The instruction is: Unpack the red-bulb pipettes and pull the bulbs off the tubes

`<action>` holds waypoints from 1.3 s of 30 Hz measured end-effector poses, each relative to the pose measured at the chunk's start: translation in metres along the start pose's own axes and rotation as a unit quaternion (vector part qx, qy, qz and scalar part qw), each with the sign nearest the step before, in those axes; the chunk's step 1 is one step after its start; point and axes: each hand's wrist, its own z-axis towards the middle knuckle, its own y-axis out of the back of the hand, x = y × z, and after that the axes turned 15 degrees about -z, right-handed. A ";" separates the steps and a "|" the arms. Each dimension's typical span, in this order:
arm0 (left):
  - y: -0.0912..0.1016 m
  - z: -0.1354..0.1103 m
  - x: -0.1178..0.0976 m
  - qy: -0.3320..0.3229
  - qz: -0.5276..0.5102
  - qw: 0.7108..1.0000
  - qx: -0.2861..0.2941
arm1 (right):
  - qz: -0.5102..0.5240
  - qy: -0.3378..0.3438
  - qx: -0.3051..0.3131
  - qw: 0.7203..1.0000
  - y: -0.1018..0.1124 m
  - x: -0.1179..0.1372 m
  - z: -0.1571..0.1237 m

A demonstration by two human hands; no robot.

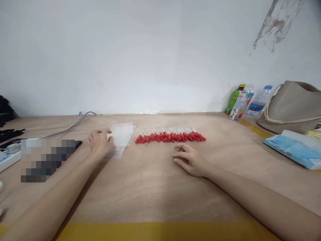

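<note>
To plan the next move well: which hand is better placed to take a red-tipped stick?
Probably the right hand: it looks empty and is near the red-tipped sticks; the left hand is by the plastic bags.

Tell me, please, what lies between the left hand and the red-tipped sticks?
In the head view, clear plastic bags lie between the left hand and the red-tipped sticks, then a narrow strip of brown tabletop.
</note>
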 end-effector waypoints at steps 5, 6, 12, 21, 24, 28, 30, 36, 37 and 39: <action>-0.002 -0.009 -0.019 -0.089 0.054 0.992 0.072 | 0.000 -0.002 0.006 1.000 0.001 0.000 0.001; -0.004 -0.010 -0.019 -0.087 0.059 0.987 0.119 | -0.001 -0.004 0.007 1.000 0.001 0.000 0.001; -0.015 -0.012 -0.007 -0.053 0.049 0.949 0.306 | -0.006 -0.014 0.026 1.000 0.002 0.000 0.000; -0.002 -0.030 -0.046 -0.276 -0.038 0.957 0.076 | -0.017 -0.024 0.051 0.998 0.001 0.000 0.003; -0.004 -0.039 -0.059 -0.299 -0.049 0.946 0.112 | -0.018 -0.018 0.055 0.998 0.001 0.000 0.003; -0.010 -0.042 -0.063 -0.261 -0.056 0.955 0.129 | -0.016 -0.011 0.055 0.998 0.000 -0.001 0.002; -0.014 -0.040 -0.063 -0.240 -0.058 0.961 0.122 | -0.018 -0.011 0.052 0.998 -0.001 -0.002 0.002; -0.023 -0.034 -0.068 -0.202 -0.057 0.968 0.135 | -0.019 -0.014 0.053 0.998 -0.001 -0.001 0.003; -0.024 -0.033 -0.068 -0.197 -0.062 0.970 0.130 | -0.018 -0.014 0.052 0.998 -0.001 -0.001 0.003; -0.025 -0.033 -0.068 -0.191 -0.083 0.971 0.119 | -0.017 -0.015 0.052 0.998 -0.001 -0.002 0.002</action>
